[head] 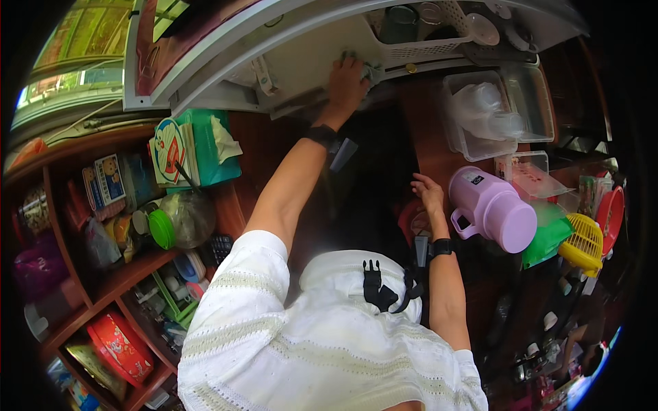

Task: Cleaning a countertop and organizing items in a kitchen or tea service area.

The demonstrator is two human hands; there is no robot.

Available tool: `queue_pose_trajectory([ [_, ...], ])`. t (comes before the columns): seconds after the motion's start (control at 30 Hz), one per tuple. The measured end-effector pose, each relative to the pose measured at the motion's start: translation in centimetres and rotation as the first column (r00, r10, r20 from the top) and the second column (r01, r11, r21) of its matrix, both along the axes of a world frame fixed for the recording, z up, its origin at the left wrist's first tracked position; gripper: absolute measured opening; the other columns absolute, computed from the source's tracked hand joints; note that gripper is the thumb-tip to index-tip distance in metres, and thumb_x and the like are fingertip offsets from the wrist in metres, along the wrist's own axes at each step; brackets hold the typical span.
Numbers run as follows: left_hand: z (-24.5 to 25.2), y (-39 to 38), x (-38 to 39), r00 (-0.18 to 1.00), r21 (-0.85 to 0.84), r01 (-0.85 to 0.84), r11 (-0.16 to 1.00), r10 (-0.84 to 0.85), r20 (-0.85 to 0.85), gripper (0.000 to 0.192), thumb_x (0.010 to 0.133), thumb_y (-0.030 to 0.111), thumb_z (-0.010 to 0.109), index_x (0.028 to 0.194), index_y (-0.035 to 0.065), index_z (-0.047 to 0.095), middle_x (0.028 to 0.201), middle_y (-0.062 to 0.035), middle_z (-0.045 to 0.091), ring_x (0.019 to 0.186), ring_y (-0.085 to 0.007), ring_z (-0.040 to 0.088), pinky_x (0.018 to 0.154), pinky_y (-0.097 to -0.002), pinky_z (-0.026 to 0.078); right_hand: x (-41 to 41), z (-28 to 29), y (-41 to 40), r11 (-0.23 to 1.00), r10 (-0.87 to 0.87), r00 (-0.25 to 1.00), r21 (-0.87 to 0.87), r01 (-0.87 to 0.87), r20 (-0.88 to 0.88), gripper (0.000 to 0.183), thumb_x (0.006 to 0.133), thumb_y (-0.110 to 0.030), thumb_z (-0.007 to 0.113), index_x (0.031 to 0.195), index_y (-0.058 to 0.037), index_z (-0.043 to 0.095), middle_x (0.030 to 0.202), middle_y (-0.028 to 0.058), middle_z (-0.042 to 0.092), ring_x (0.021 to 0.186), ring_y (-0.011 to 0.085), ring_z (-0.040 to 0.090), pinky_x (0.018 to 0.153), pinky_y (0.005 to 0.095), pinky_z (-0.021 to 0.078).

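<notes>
My left hand (347, 85) presses a crumpled greyish-green cloth (372, 77) against the pale flat surface (308, 54) of a white-framed cabinet. The fingers curl over the cloth's edge, hiding part of it. A white plastic basket (426, 50) with cups and glasses in it is to the right of that hand. My right hand (429, 194) hangs lower, holding nothing, its fingers partly spread. Nearest to it is a lilac thermos jug (493, 208) with a handle. Below the right hand is a red round object (409, 218), partly hidden by the wrist.
A small printed box (263, 75) lies on the cabinet's left part. Clear plastic containers (480, 115) occupy the right side, with a yellow basket (583, 244) farther along. Wooden shelving (108, 293) at left holds a green-lidded jar (187, 218) and a teal tissue box (203, 149).
</notes>
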State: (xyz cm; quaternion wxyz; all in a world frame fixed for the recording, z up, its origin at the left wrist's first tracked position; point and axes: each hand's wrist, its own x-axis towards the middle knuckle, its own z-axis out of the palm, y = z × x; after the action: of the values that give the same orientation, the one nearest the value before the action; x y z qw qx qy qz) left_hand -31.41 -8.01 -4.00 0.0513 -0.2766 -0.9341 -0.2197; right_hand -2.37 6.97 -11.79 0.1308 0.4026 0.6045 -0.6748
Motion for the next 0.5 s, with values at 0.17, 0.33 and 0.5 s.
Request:
queue_pose_trajectory([
  [0.17,-0.1,-4.2,0.7,0.993,-0.062,-0.115,0.991,0.116,0.011,0.035,0.070,0.017,0.058,0.102,0.0030,0.056,0.107,-0.0158,0.053,0.102,-0.0386,0.045,0.088,-0.0451,0.036,0.3,-0.5,0.4,0.999,-0.013,1.000,-0.048,0.014,0.027,0.026,0.079,-0.002,0.055,0.104,-0.0069,0.064,0.082,0.0041,0.065,0.064,0.0050,0.056,0.057,0.0168,0.0440],
  [0.33,-0.7,-3.1,0.4,0.939,-0.043,-0.038,0.998,0.021,-0.344,0.033,0.065,0.017,0.064,0.095,0.0042,0.057,0.098,-0.0163,0.052,0.096,-0.0355,0.046,0.082,-0.0444,0.039,-0.2,0.0,0.0,1.000,0.007,0.999,0.009,-0.007,0.036,0.026,0.079,-0.002,0.056,0.104,-0.0073,0.064,0.082,0.0038,0.065,0.064,0.0050,0.056,0.056,0.0170,0.0440],
  [0.5,-0.2,4.7,2.1,0.990,0.024,0.004,1.000,0.000,-0.138,0.040,0.064,0.016,0.067,0.099,0.0022,0.054,0.102,-0.0174,0.050,0.099,-0.0365,0.045,0.086,-0.0455,0.037,-0.3,0.5,0.3,0.999,0.034,0.998,0.025,-0.036,0.050,0.026,0.080,-0.002,0.055,0.104,-0.0075,0.064,0.083,0.0036,0.065,0.065,0.0056,0.057,0.056,0.0175,0.0445],
])
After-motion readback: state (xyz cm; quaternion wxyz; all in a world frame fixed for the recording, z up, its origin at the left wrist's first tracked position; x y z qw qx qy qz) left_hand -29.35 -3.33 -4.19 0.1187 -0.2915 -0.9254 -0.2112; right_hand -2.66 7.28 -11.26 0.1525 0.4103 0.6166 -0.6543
